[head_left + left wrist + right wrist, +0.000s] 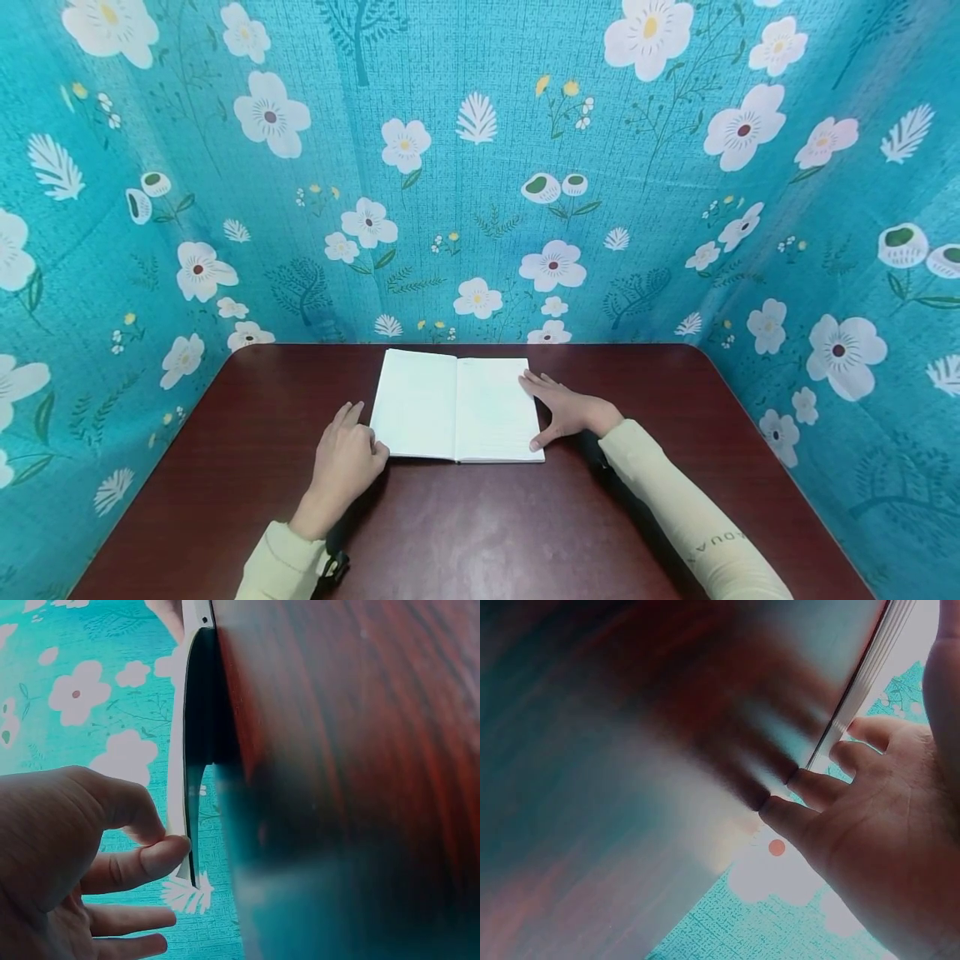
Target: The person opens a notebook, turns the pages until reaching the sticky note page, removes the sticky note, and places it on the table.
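An open notebook [495, 408] with pale pages lies near the table's far edge, its spine running down the middle. At its near left corner is my left hand [347, 454], thumb and index finger pinching the edge. The left wrist view shows that pinch on the notebook's side [177, 735], which bows up from the table there; the other fingers extend. Along the right page's outer edge, my right hand [566, 408] spreads its fingers, with the thumb by the near corner. In the right wrist view several fingertips [776, 806] touch the tabletop beside the notebook's page block [866, 679].
The dark reddish-brown table [480, 533] has a glossy top and rounded far corners. A turquoise floral curtain [480, 200] hangs behind it and along both sides. Dark bands, one with a buckle [335, 567], show under the light sleeves.
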A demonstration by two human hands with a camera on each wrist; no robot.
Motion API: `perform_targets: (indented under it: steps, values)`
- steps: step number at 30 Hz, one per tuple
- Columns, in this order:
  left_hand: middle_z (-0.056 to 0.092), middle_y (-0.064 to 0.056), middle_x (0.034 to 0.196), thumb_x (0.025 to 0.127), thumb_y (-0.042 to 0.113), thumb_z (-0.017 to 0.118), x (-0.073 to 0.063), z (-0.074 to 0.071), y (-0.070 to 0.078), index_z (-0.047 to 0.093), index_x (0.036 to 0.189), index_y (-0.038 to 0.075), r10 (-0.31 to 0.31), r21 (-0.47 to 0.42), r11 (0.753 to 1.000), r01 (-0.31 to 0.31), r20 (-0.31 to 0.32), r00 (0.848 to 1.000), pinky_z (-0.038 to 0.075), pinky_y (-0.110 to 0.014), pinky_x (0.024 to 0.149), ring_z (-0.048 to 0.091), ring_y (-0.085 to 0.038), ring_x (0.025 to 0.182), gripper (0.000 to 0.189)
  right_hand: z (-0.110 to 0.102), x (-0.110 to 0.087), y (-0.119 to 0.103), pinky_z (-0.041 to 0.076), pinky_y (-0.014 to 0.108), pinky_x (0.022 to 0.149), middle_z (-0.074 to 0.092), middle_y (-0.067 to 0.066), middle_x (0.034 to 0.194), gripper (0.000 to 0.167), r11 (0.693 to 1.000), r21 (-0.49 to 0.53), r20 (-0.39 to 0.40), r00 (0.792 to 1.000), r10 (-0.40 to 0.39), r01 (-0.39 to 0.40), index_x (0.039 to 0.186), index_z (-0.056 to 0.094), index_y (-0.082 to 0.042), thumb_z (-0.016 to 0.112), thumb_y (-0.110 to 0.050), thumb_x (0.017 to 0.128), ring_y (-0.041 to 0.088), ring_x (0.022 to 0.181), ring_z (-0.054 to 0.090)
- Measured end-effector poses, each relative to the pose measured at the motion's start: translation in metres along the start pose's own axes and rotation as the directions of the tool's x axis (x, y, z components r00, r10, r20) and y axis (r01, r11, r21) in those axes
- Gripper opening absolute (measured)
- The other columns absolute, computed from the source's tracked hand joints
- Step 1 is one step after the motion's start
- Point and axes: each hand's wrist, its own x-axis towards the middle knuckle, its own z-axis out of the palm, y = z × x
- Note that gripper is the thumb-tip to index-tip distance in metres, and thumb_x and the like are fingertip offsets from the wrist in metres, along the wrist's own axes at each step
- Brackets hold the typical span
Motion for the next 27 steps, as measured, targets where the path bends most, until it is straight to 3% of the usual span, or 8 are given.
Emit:
perform_targets:
  steps: [7,10,12,15,17,23,25,27]
  values:
    - [0.069,-0.034,0.111,0.073,0.001,0.064,-0.001,0.002,0.000,0.037,0.039,0.014,-0.011,0.002,1.000,0.011,0.024,1.000,0.052,-0.061,0.095,0.059,-0.050,0.122,0.045,0.001,0.000,-0.001,0.021,0.063,0.121,0.006,0.013,0.172,0.129,1.000,-0.001,-0.002,1.000,0.014,-0.014,0.164,0.011,-0.008,0.088,-0.055,0.072,0.043,0.156,0.004]
    - [0.074,-0.029,0.092,0.073,0.001,0.064,-0.001,0.005,-0.001,0.035,0.040,0.014,-0.001,-0.010,1.000,0.001,0.038,0.999,0.050,-0.058,0.101,0.060,-0.048,0.122,0.045,0.001,0.000,-0.001,0.022,0.062,0.122,0.006,0.012,0.172,0.128,1.000,0.004,-0.004,1.000,0.015,-0.015,0.164,0.012,-0.009,0.088,-0.055,0.072,0.041,0.157,0.004]
    - [0.071,-0.021,0.068,0.072,0.000,0.063,-0.001,0.007,-0.004,0.033,0.040,0.014,0.015,-0.018,1.000,-0.014,0.047,0.999,0.047,-0.056,0.106,0.062,-0.046,0.121,0.046,0.001,0.000,-0.001,0.022,0.061,0.122,0.006,0.012,0.172,0.128,1.000,0.007,-0.006,1.000,0.015,-0.014,0.165,0.012,-0.010,0.088,-0.055,0.072,0.040,0.157,0.004]
    - [0.066,-0.014,0.054,0.071,0.001,0.064,0.000,0.010,-0.008,0.032,0.041,0.014,0.033,-0.021,0.999,-0.032,0.076,0.997,0.044,-0.053,0.110,0.063,-0.045,0.120,0.046,0.001,0.001,-0.001,0.022,0.061,0.122,0.007,0.011,0.172,0.129,1.000,0.004,-0.009,1.000,0.021,-0.021,0.165,0.012,-0.010,0.088,-0.056,0.071,0.040,0.157,0.004]
    - [0.066,-0.013,0.055,0.071,0.002,0.066,0.001,0.011,-0.009,0.033,0.040,0.014,0.039,-0.012,0.999,-0.038,0.103,0.994,0.044,-0.052,0.111,0.064,-0.044,0.119,0.046,0.002,0.001,-0.001,0.022,0.061,0.122,0.006,0.010,0.172,0.129,1.000,-0.005,-0.006,1.000,0.029,-0.029,0.165,0.012,-0.011,0.088,-0.057,0.071,0.040,0.157,0.004]
    - [0.073,-0.029,0.096,0.075,0.010,0.073,0.004,0.008,-0.010,0.040,0.040,0.010,0.009,0.068,0.998,-0.021,0.178,0.984,0.047,-0.056,0.106,0.062,-0.047,0.120,0.048,0.001,0.001,-0.001,0.021,0.060,0.123,0.005,0.009,0.172,0.129,0.999,-0.016,0.004,0.999,0.040,-0.040,0.165,0.011,-0.012,0.087,-0.058,0.071,0.040,0.157,0.003]
    - [0.071,-0.032,0.105,0.077,0.016,0.075,0.006,0.005,-0.009,0.049,0.047,0.005,-0.038,0.114,0.993,0.014,0.210,0.977,0.047,-0.059,0.104,0.058,-0.051,0.122,0.041,0.001,0.002,-0.002,0.020,0.060,0.123,0.006,0.010,0.172,0.129,0.999,-0.013,0.004,0.999,0.039,-0.039,0.165,0.012,-0.011,0.087,-0.058,0.071,0.040,0.157,0.003]
    - [0.068,-0.032,0.110,0.079,0.021,0.076,0.008,0.004,-0.007,0.062,0.064,-0.003,-0.089,0.153,0.987,0.052,0.247,0.965,0.044,-0.062,0.105,0.054,-0.054,0.125,0.032,0.001,0.002,-0.002,0.020,0.060,0.123,0.006,0.010,0.172,0.129,0.999,-0.015,0.007,0.999,0.040,-0.040,0.165,0.011,-0.011,0.087,-0.058,0.072,0.041,0.157,0.002]
